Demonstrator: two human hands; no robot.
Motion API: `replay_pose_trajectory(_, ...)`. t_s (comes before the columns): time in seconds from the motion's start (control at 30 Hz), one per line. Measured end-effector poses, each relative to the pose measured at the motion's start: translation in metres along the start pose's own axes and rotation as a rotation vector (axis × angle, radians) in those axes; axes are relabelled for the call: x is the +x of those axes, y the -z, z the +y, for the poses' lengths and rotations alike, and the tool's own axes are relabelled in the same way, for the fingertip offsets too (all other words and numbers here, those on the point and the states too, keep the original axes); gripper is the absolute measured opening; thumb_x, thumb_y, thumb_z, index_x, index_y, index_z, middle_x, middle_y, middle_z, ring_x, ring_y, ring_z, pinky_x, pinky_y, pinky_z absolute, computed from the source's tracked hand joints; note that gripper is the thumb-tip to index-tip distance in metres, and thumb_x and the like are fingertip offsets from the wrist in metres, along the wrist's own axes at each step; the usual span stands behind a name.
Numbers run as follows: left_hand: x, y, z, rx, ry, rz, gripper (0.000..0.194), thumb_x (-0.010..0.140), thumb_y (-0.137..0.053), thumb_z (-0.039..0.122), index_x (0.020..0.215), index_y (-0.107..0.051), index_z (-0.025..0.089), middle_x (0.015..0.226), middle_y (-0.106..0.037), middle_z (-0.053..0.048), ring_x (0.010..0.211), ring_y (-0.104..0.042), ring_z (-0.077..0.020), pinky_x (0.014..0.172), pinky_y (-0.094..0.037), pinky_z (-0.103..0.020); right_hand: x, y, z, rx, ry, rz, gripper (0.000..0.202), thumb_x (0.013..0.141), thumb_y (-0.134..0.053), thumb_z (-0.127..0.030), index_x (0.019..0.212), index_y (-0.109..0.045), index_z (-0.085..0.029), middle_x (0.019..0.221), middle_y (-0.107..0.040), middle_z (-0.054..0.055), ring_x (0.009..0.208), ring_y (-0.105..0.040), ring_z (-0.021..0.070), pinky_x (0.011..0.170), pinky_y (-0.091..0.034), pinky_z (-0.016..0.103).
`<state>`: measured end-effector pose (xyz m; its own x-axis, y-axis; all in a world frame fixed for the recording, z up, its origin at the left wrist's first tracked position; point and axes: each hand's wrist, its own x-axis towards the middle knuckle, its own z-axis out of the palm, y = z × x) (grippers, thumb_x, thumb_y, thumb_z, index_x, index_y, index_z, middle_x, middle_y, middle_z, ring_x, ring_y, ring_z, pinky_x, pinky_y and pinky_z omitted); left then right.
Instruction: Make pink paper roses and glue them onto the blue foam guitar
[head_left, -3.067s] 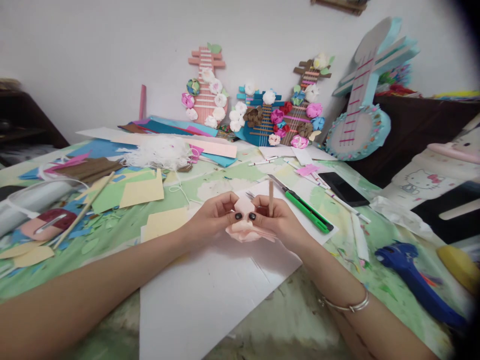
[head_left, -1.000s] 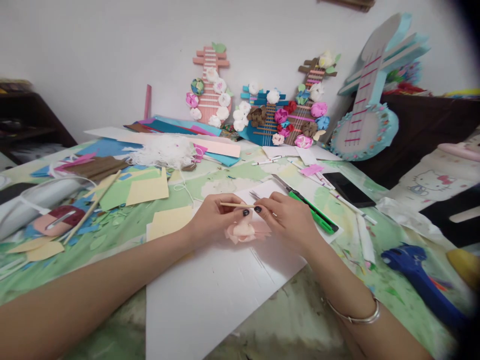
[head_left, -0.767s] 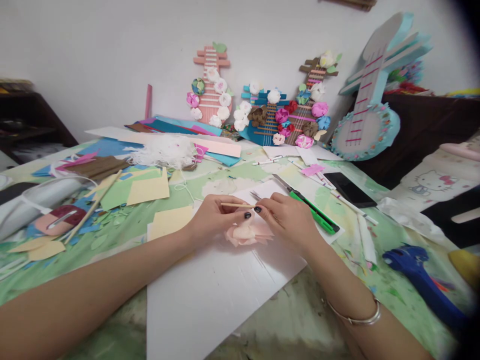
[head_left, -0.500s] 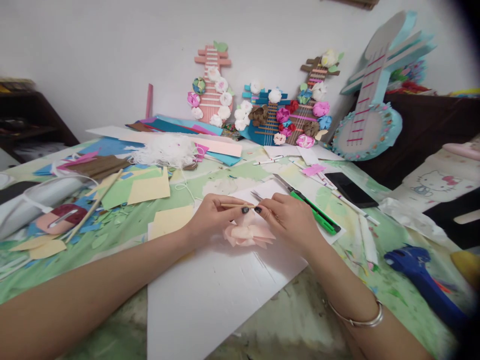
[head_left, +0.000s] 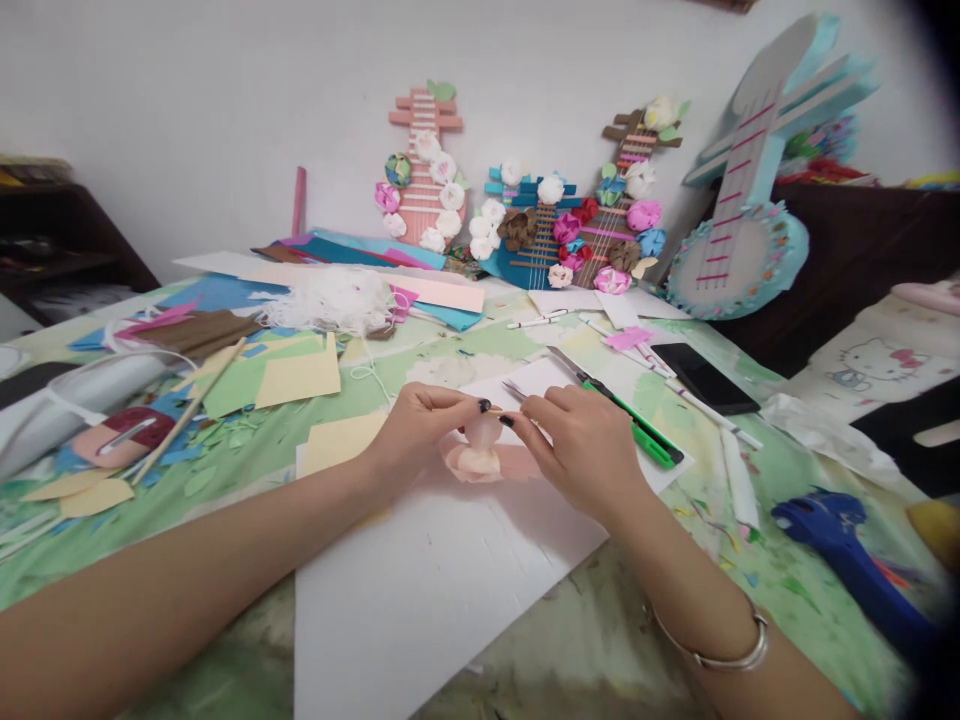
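My left hand (head_left: 421, 430) and my right hand (head_left: 581, 440) meet above a white sheet (head_left: 420, 610), fingertips pinched. Between the thumbs runs a thin wooden stick (head_left: 495, 411), mostly hidden by fingers. A pale pink paper petal (head_left: 484, 432) hangs from the stick at the fingertips. Below it, more pink paper petals (head_left: 476, 464) sit just above or on the sheet; contact cannot be made out. The tip of a pair of scissors or tweezers (head_left: 514, 390) shows past my right hand. A green utility knife (head_left: 649, 440) with its blade out lies to the right.
At right are a blue glue gun (head_left: 840, 550), a black phone (head_left: 705, 378) and several white pens (head_left: 705, 412). Paper scraps (head_left: 300, 375) and a stick (head_left: 187, 412) lie left. White yarn (head_left: 334, 302) and flower-covered paper instruments (head_left: 427, 170) are at the back.
Both hands have shifted and turned slightly around the stick, which shows less now. The pink petals beneath have moved slightly and show from another angle.
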<state>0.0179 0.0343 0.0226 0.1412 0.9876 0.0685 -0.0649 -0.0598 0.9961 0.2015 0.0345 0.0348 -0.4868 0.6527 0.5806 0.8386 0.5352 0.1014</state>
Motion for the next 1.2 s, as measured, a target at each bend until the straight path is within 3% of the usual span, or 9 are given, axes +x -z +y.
replay_pose_trajectory(0.23, 0.0027, 0.0020, 0.0024, 0.103, 0.012, 0.010, 0.021, 0.071, -0.066, 0.032, 0.075, -0.075, 0.013, 0.066, -0.070, -0.005, 0.059, -0.058, -0.0135, 0.053, -0.045, -0.023, -0.0007, -0.0032, 0.0033, 0.059, -0.028, 0.082, 0.040, 0.091, -0.043, -0.040, 0.061, -0.055, -0.017, 0.059, -0.053, 0.001, 0.058, -0.041, 0.0120, 0.059, -0.020, 0.029)
replay_pose_trajectory(0.37, 0.0044, 0.0029, 0.0062, 0.199, -0.041, 0.047, 0.015, 0.068, -0.068, 0.026, 0.075, -0.077, 0.015, 0.074, -0.074, -0.006, 0.066, -0.062, -0.0139, 0.058, -0.047, -0.020, -0.0004, -0.0045, 0.0026, 0.134, -0.037, 0.126, 0.036, 0.090, -0.048, -0.039, 0.063, -0.056, -0.017, 0.060, -0.054, -0.001, 0.059, -0.042, 0.0111, 0.065, -0.021, 0.030)
replay_pose_trajectory(0.7, 0.0053, 0.0077, 0.0006, 0.248, -0.117, -0.013, 0.017, 0.069, -0.069, 0.025, 0.083, -0.076, 0.018, 0.078, -0.075, -0.004, 0.070, -0.067, -0.0147, 0.061, -0.051, -0.018, -0.0009, -0.0054, 0.0005, 0.239, -0.094, 0.160, 0.025, 0.085, -0.055, -0.035, 0.067, -0.058, -0.018, 0.065, -0.057, -0.001, 0.066, -0.047, 0.0132, 0.070, -0.021, 0.032)
replay_pose_trajectory(0.9, 0.0047, 0.0074, -0.0005, 0.230, -0.138, -0.021, 0.018, 0.069, -0.071, 0.026, 0.085, -0.076, 0.019, 0.085, -0.075, -0.005, 0.080, -0.069, -0.0173, 0.071, -0.055, -0.021, -0.0010, -0.0023, 0.0007, 0.245, -0.086, 0.141, 0.021, 0.086, -0.052, -0.029, 0.070, -0.057, -0.018, 0.069, -0.059, 0.000, 0.069, -0.048, 0.0139, 0.072, -0.021, 0.033)
replay_pose_trajectory(1.2, 0.0041, 0.0063, -0.0017, 0.187, -0.132, 0.000, 0.022, 0.066, -0.074, 0.027, 0.086, -0.074, 0.018, 0.088, -0.074, -0.006, 0.085, -0.069, -0.0189, 0.078, -0.056, -0.026, -0.0009, -0.0047, 0.0006, 0.223, -0.068, 0.236, 0.017, 0.086, -0.054, -0.028, 0.072, -0.058, -0.019, 0.072, -0.061, 0.000, 0.068, -0.052, 0.0123, 0.073, -0.022, 0.033)
